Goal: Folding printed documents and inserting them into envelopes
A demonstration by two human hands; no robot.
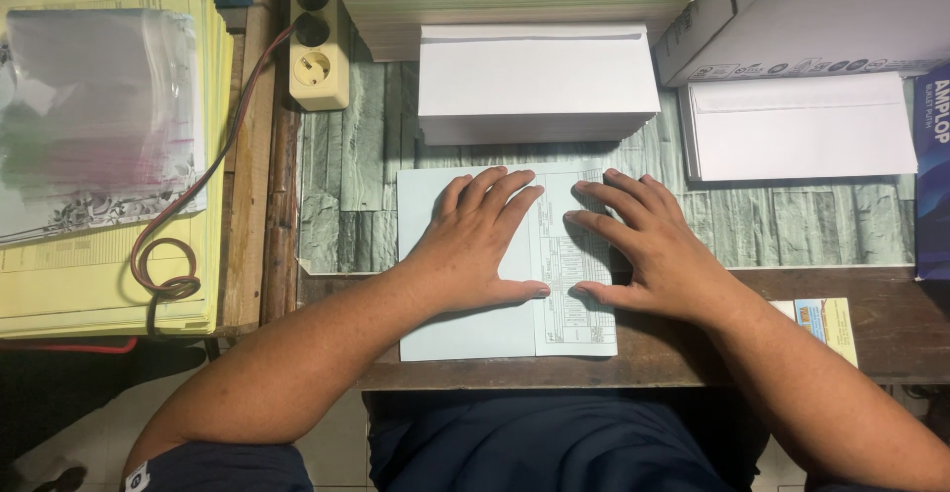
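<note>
The bench (792,334) carries stacks around a small working gap: a tall pile of yellow forms (89,284) under a clear plastic sleeve (99,106) to the left, a block of white envelopes (534,81) straight ahead and more envelopes (802,126) to the right, all within arm's reach. In the gap lies a pale blue sheet (465,339), folded so its printed table faces up on the right part. Both the left hand (480,245) and the right hand (638,240) lie flat on it, fingers spread, gripping nothing, seemingly pressing the fold flat
</note>
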